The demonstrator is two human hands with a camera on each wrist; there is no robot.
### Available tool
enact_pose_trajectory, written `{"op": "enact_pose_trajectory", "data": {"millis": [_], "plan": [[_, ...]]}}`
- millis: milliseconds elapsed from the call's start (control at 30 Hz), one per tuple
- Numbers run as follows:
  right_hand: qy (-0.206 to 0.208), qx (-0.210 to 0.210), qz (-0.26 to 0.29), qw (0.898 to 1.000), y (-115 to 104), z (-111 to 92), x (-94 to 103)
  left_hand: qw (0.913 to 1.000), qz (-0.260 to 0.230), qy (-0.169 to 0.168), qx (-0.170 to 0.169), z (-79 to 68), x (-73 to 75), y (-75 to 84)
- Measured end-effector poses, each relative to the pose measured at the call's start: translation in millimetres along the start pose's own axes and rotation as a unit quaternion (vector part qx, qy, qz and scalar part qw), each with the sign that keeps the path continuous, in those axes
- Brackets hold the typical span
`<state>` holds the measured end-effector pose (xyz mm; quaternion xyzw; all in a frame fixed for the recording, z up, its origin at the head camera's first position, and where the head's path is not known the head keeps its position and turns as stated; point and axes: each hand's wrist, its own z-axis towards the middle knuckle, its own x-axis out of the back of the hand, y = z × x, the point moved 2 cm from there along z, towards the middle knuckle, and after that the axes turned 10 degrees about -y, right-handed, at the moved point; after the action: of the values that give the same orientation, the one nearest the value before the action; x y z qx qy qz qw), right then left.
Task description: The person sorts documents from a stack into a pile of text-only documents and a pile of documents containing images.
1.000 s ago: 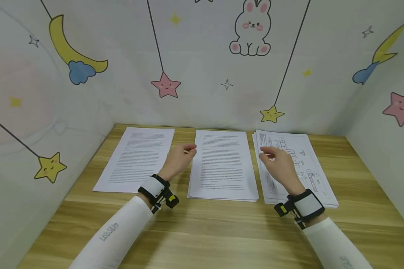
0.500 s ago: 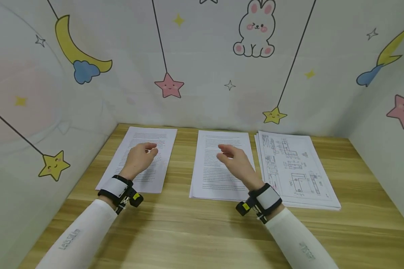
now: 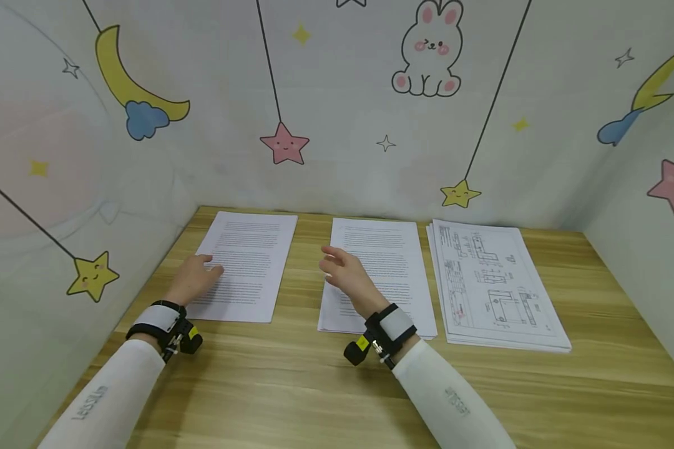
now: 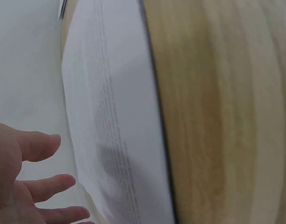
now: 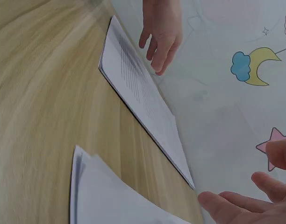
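Three stacks of printed paper lie in a row on the wooden table. My left hand [image 3: 193, 277] hovers at the left edge of the left text stack [image 3: 246, 268], fingers apart and holding nothing. In the left wrist view its thumb and fingers [image 4: 42, 147] spread beside that stack [image 4: 129, 84]. My right hand [image 3: 348, 277] hangs over the left edge of the middle text stack [image 3: 393, 280], with loosely bent fingers and nothing in them. The right stack [image 3: 500, 280] bears technical drawings on its top sheet; no hand is near it.
The wooden table [image 3: 269, 386] runs up to a white cloth wall [image 3: 342, 181] with printed stars, a moon and a rabbit. Side walls bound it left and right. A strap with a small camera [image 3: 379, 333] sits on each wrist.
Both hands have swept left: the left from beside the middle stack across the left stack to its left edge, the right from the drawings to the middle stack. The stacks have stayed in place.
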<state>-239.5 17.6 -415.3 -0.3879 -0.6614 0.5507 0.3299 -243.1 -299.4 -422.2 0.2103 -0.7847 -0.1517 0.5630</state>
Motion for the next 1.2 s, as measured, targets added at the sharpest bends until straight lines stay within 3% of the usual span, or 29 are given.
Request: {"op": "enact_pose_trajectory", "data": {"millis": [333, 467, 733, 900, 1200], "plan": [[-0.035, -0.030, 0.125, 0.991, 22.8, 22.1, -31.8, 0.9969, 0.065, -0.044, 0.010, 8.5, -13.5, -16.0], [-0.052, -0.027, 0.185, 0.981, 27.5, 26.9, -39.0, 0.9968, 0.063, -0.049, 0.008, 8.4, -17.2, -15.9], [-0.069, -0.016, 0.300, 0.951, 30.6, 33.9, -48.4, 0.9963, 0.061, -0.059, 0.006, 7.1, -20.6, -14.8], [-0.069, -0.025, 0.334, 0.940, 29.0, 36.7, -51.4, 0.9965, 0.058, -0.060, 0.002, 5.1, -23.0, -10.1], [-0.035, -0.057, 0.359, 0.931, 35.5, 35.5, -47.5, 0.9970, 0.050, -0.059, -0.004, 0.3, -26.6, -5.6]]}}
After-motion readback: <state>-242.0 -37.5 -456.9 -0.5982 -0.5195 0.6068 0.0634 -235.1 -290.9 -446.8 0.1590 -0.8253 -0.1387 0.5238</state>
